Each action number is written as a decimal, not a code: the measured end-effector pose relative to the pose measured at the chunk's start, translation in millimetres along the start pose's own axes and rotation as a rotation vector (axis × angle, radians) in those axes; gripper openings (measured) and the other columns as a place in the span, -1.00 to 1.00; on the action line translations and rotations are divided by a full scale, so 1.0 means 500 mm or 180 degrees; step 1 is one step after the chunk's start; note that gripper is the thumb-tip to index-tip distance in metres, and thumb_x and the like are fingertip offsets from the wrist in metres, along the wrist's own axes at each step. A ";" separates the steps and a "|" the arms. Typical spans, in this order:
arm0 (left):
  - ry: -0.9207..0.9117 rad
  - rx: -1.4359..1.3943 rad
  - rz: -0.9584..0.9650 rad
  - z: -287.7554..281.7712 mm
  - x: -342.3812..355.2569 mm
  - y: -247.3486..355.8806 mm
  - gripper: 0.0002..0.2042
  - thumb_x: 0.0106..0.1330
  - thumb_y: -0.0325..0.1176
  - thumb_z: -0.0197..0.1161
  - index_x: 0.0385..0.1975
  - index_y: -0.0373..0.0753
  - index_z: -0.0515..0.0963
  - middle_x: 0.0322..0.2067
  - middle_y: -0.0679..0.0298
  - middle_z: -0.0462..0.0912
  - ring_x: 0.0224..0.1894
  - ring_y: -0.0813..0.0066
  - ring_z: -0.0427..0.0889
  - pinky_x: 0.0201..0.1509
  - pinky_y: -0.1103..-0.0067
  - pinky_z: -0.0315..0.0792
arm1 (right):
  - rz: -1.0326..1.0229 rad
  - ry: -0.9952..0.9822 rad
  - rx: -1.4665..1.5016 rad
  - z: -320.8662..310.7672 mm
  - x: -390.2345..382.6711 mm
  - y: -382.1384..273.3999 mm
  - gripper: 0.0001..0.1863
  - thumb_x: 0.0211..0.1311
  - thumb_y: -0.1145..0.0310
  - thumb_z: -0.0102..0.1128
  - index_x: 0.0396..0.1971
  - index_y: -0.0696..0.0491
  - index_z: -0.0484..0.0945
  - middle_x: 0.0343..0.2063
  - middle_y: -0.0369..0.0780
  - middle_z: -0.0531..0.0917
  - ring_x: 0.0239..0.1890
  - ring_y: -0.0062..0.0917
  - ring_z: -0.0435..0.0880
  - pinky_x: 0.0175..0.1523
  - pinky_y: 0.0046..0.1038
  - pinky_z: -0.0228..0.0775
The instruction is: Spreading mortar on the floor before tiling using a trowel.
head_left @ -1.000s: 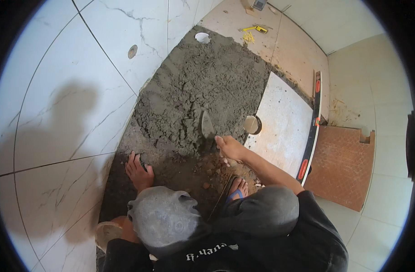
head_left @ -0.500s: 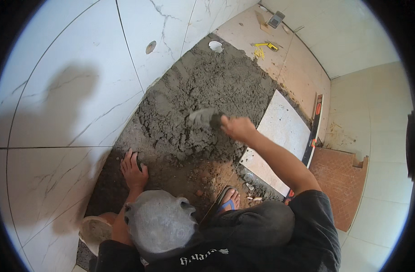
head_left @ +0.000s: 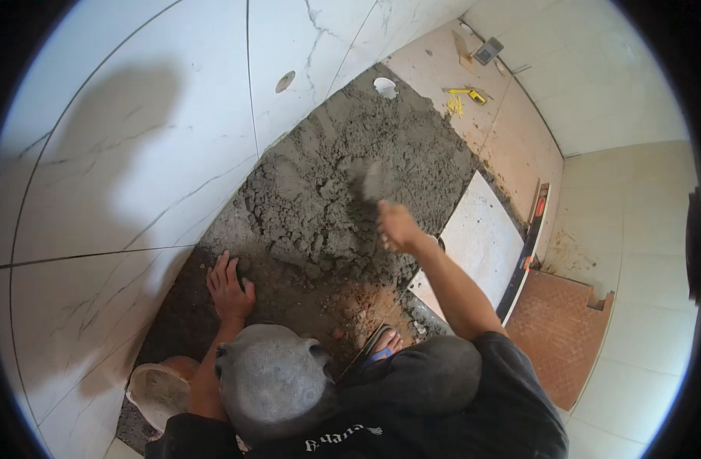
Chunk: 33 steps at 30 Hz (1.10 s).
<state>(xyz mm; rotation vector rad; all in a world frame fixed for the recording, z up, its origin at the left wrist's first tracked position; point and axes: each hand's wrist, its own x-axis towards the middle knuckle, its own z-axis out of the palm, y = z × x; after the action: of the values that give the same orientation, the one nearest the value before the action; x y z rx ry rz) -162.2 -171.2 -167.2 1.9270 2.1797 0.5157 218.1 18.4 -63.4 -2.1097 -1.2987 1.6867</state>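
Note:
My right hand [head_left: 399, 228] is closed round the handle of a trowel. Its blurred blade [head_left: 373, 180] points away from me, over the lumpy grey mortar [head_left: 320, 183] spread across the floor. To the left, my left hand [head_left: 229, 287] leans on the darker mortar near the wall, fingers stretched out and holding nothing. A pale floor tile [head_left: 484, 237] lies to the right of the mortar, partly behind my right forearm. At the mortar's far end a round white pipe opening [head_left: 385, 87] shows.
A long spirit level [head_left: 529, 245] lies along the tile's right edge. Farther off are a yellow tape measure [head_left: 473, 96], yellow bits [head_left: 455, 105] and a grey device [head_left: 487, 50]. A bucket [head_left: 155, 389] stands lower left. Marbled wall tiles [head_left: 136, 183] border the left; a reddish patterned tile [head_left: 557, 329] lies right.
The trowel blade has swung from pointing left to pointing away from me, and my right hand has shifted slightly. My left hand stays planted. The whole view has shifted a little.

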 end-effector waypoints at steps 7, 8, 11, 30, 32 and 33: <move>0.0071 -0.0025 0.0063 0.022 0.011 0.020 -0.49 0.21 -0.34 0.19 0.22 -0.20 0.39 0.40 0.16 0.28 0.47 0.11 0.21 0.54 0.03 0.05 | -0.1626 0.0563 -0.3468 0.014 -0.135 -0.070 -0.55 0.54 0.01 -0.07 -0.18 0.18 0.41 -0.47 -0.02 0.67 -0.38 -0.17 0.76 -0.31 -0.13 0.61; 0.0038 -0.0058 0.0053 0.016 0.008 0.023 -0.48 0.20 -0.35 0.20 0.22 -0.20 0.39 0.40 0.17 0.28 0.47 0.11 0.21 0.54 0.03 0.05 | -0.1599 0.0557 -0.3465 0.024 -0.145 -0.077 -0.55 0.54 0.01 -0.07 -0.18 0.18 0.41 -0.47 -0.02 0.67 -0.38 -0.17 0.76 -0.31 -0.13 0.61; 0.0031 -0.0063 0.0032 0.021 0.014 0.010 -0.47 0.19 -0.35 0.21 0.22 -0.20 0.39 0.40 0.18 0.28 0.47 0.12 0.21 0.54 0.02 0.05 | -0.1847 -0.0072 -0.4370 0.059 -0.104 -0.126 -0.67 0.51 0.16 -0.03 -0.05 0.16 0.37 -0.13 0.06 0.68 -0.22 -0.10 0.79 -0.18 -0.15 0.67; -0.0071 0.0133 0.0010 0.016 0.012 0.018 -0.42 0.15 -0.33 0.21 0.24 -0.22 0.36 0.40 0.11 0.26 0.47 0.03 0.20 0.51 -0.03 0.08 | 0.0423 -0.0172 -0.0294 -0.100 0.051 -0.081 -0.47 0.55 -0.06 -0.08 -0.26 0.19 0.48 -0.53 -0.23 0.52 -0.58 -0.55 0.48 -0.54 -0.30 0.41; -0.0052 0.0097 0.0009 0.017 -0.006 0.019 -0.42 0.14 -0.34 0.21 0.24 -0.23 0.36 0.39 0.11 0.27 0.46 0.03 0.21 0.51 -0.03 0.08 | 0.0539 -0.0472 -0.0963 -0.035 -0.022 -0.116 -0.53 0.53 0.00 -0.04 -0.19 0.20 0.46 -0.44 -0.08 0.61 -0.46 -0.30 0.65 -0.40 -0.07 0.50; 0.0025 0.0041 0.0040 0.022 0.010 0.018 -0.41 0.12 -0.34 0.22 0.24 -0.23 0.36 0.39 0.11 0.28 0.46 0.03 0.21 0.51 -0.03 0.09 | 0.0503 -0.0413 -0.0937 -0.037 -0.019 -0.096 -0.53 0.53 0.00 -0.04 -0.19 0.20 0.46 -0.44 -0.08 0.61 -0.46 -0.30 0.65 -0.40 -0.07 0.50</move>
<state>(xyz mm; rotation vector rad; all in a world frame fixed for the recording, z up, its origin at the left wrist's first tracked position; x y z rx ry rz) -150.7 -163.9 -173.4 1.9498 2.1822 0.5132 208.8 48.7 -21.8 -2.3545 -1.5388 1.8184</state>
